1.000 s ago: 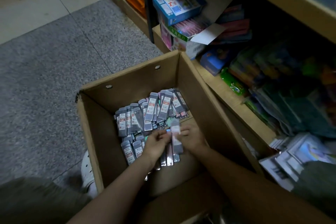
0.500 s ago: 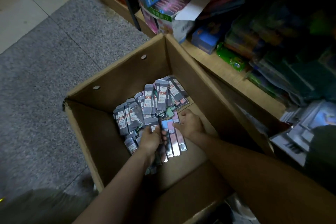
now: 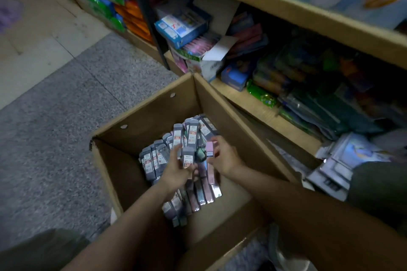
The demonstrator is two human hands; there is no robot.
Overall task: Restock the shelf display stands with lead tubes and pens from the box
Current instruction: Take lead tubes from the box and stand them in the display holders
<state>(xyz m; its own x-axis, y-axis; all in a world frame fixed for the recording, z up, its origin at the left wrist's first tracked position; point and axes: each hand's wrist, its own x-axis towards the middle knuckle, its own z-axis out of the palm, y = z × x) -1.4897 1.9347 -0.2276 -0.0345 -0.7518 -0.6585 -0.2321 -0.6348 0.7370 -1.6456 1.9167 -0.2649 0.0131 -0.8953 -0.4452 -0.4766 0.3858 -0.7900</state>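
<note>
An open cardboard box point(image 3: 222, 105) stands on the floor, holding a heap of grey lead tubes point(image 3: 154, 160) with red-and-white labels. My left hand point(image 3: 176, 171) grips a bunch of lead tubes point(image 3: 188, 157), grey, green and pink ones, raised above the heap. My right hand point(image 3: 224, 156) pinches a pink tube point(image 3: 209, 149) at the right side of that bunch. More long tubes point(image 3: 204, 191) lie flat under my hands on the box bottom.
Wooden shelves point(image 3: 262, 110) packed with stationery run along the right, close beside the box. A blue-white carton point(image 3: 180, 26) and an open white box point(image 3: 211, 59) sit at the shelf's near corner beside a dark metal post point(image 3: 145, 11). Grey speckled floor point(image 3: 55, 138) lies left.
Both hands have come up from the box bottom with a bunch of tubes. The camera has tilted upward, showing more of the shelves.
</note>
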